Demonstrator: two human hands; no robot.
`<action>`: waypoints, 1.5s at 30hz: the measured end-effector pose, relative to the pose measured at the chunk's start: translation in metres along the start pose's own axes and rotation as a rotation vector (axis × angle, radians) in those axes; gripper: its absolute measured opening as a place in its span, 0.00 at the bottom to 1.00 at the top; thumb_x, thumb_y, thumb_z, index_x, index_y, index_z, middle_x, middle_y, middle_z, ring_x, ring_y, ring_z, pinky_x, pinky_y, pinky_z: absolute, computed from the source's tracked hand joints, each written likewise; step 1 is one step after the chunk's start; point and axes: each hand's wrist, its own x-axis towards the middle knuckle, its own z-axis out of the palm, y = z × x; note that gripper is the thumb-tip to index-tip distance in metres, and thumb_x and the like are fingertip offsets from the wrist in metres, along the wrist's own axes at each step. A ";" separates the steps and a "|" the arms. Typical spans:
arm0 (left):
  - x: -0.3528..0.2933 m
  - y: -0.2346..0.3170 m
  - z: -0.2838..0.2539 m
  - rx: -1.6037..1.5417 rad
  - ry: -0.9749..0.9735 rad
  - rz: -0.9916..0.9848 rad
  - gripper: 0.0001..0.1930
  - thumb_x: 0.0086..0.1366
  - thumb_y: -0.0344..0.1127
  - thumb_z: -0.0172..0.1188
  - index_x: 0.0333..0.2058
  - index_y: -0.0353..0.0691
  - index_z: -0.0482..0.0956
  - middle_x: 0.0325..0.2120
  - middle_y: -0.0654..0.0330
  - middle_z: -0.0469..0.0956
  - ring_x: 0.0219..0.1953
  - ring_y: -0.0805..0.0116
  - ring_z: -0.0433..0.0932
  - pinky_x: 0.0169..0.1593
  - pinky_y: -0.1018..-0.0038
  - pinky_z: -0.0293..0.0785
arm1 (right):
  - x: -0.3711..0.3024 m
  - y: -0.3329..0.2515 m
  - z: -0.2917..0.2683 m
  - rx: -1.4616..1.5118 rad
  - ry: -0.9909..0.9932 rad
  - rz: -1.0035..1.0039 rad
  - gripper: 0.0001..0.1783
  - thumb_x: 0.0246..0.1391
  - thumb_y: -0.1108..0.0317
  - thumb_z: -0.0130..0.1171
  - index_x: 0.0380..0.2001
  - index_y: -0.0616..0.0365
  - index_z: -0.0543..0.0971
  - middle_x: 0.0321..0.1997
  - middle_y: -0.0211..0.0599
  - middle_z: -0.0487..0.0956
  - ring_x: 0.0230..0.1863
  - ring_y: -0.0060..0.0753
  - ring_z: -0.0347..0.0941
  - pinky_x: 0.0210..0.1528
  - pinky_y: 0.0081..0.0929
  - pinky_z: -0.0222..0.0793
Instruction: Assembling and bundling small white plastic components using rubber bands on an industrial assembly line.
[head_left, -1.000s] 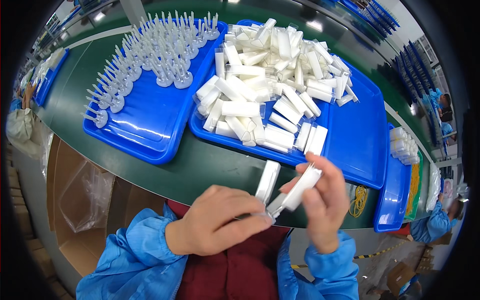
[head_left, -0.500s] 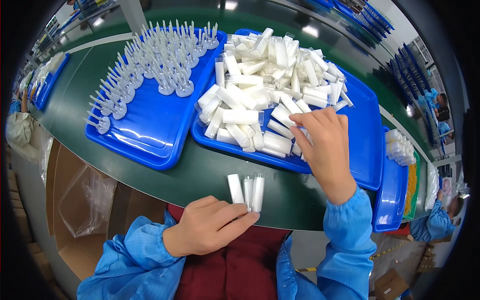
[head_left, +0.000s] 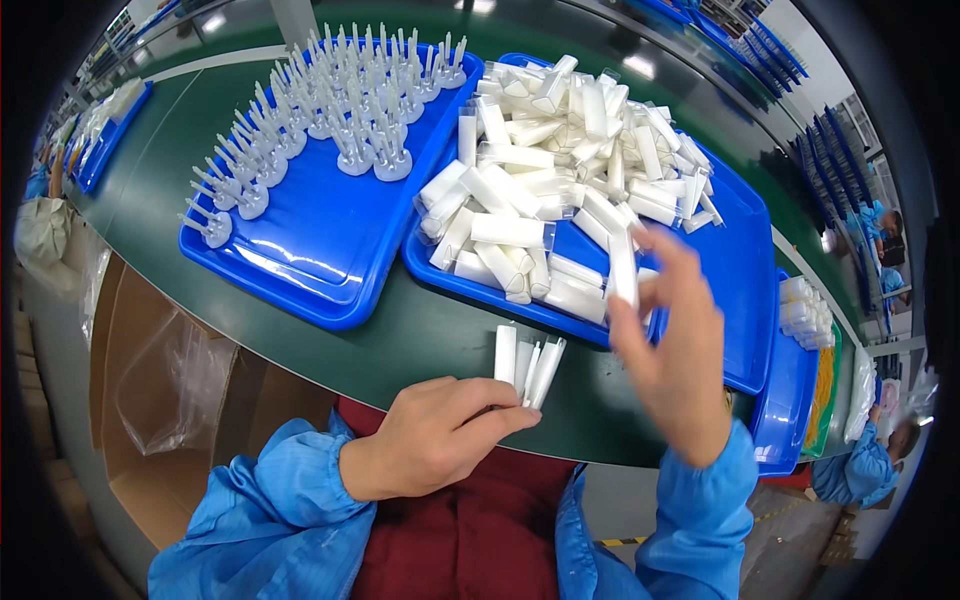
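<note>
My left hand rests at the near edge of the green table, its fingertips on a small bunch of white capped tubes lying there. My right hand is lifted above the table, pinching one white tube upright between thumb and fingers. Just beyond it a blue tray holds a loose heap of several white tubes. Left of that, a second blue tray carries several white stemmed parts standing upright.
The green table curves along its near edge. Cardboard boxes with clear plastic bags stand on the floor at the left. More blue trays with white items sit at the right and far left. Other people in blue work at the right rim.
My right hand has come back from the heap in the tray toward me, now holding one white tube. My left hand stays on the small bunch at the table's edge.
</note>
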 end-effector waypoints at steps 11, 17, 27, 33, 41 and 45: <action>0.013 0.012 -0.002 -0.055 -0.079 0.051 0.15 0.52 0.25 0.68 0.41 0.43 0.86 0.37 0.63 0.80 0.26 0.70 0.80 0.27 0.76 0.75 | -0.062 0.005 -0.004 0.540 -0.048 0.162 0.17 0.56 0.71 0.64 0.49 0.62 0.79 0.36 0.37 0.80 0.32 0.29 0.74 0.34 0.31 0.70; 0.020 0.025 -0.008 -0.055 -0.181 0.197 0.17 0.56 0.31 0.65 0.45 0.46 0.87 0.37 0.66 0.81 0.23 0.78 0.74 0.24 0.80 0.67 | -0.062 0.005 0.006 1.024 0.082 0.559 0.20 0.67 0.64 0.55 0.59 0.61 0.73 0.39 0.39 0.82 0.39 0.23 0.77 0.52 0.27 0.69; 0.022 0.032 -0.007 -0.035 -0.209 0.206 0.17 0.56 0.30 0.65 0.46 0.45 0.86 0.37 0.67 0.81 0.22 0.79 0.73 0.25 0.79 0.64 | -0.070 0.018 0.006 0.812 -0.040 0.410 0.25 0.61 0.68 0.64 0.60 0.63 0.74 0.31 0.32 0.83 0.37 0.19 0.76 0.48 0.21 0.69; 0.021 0.034 -0.006 0.024 -0.209 0.236 0.17 0.53 0.30 0.66 0.44 0.45 0.86 0.36 0.67 0.81 0.24 0.78 0.75 0.26 0.80 0.65 | -0.079 0.016 -0.002 0.566 -0.035 0.312 0.26 0.54 0.70 0.70 0.57 0.61 0.78 0.31 0.32 0.83 0.42 0.27 0.73 0.59 0.32 0.62; 0.016 0.034 -0.004 0.068 -0.134 0.276 0.15 0.50 0.29 0.66 0.39 0.46 0.86 0.36 0.64 0.82 0.27 0.74 0.79 0.27 0.79 0.69 | -0.083 0.011 -0.007 0.244 0.141 -0.102 0.30 0.47 0.70 0.74 0.56 0.60 0.80 0.29 0.31 0.84 0.42 0.33 0.74 0.62 0.44 0.58; 0.025 0.033 -0.006 0.060 -0.036 0.330 0.14 0.48 0.29 0.69 0.37 0.45 0.86 0.35 0.63 0.81 0.27 0.70 0.79 0.28 0.78 0.71 | -0.094 0.007 0.000 0.354 0.085 -0.051 0.29 0.47 0.71 0.74 0.55 0.59 0.80 0.29 0.30 0.81 0.41 0.32 0.74 0.60 0.44 0.60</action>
